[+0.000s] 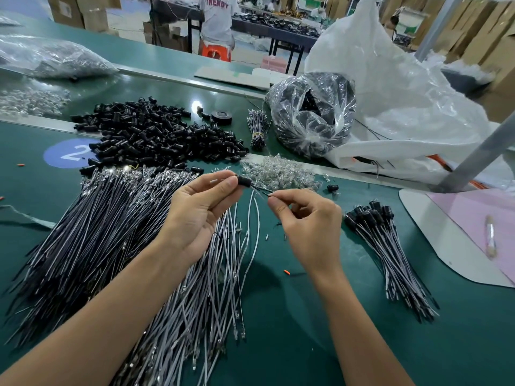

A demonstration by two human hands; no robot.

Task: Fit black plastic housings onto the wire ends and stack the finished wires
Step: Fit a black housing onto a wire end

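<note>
Head view: left hand (pixel 200 215) pinches one housing (pixel 244 181) between thumb and fingertips, open end turned toward the right hand (pixel 303 218). Right hand pinches a wire (pixel 262 190) close to its tip, other fingers curled in. The short grip is likely so the end doesn't buckle when pushed. Wire tip sits at the housing mouth; can't tell if it's seated. Rest of the wire loops down between the hands to the surface (pixel 306 316).

Judgement: mid-insertion, one piece of many. Both hands are up off the surface, probably to aim the terminal into the bore.

Layout reads as a flow:
- Housing pile (pixel 156 135) is ahead of the left hand.
- Loose wires (pixel 111 218) lie under the left wrist and forearm, terminals fanned toward the pile.
- Finished stack (pixel 384 246) is right of the right hand, housings all at the far end, so it lies neat.

Stack is small against the loose wires, so most of the job is left.

Clear parts (pixel 278 174) sit just beyond both hands, a stray housing (pixel 332 187) just past the right hand, and a bag (pixel 312 115) farther out.
</note>
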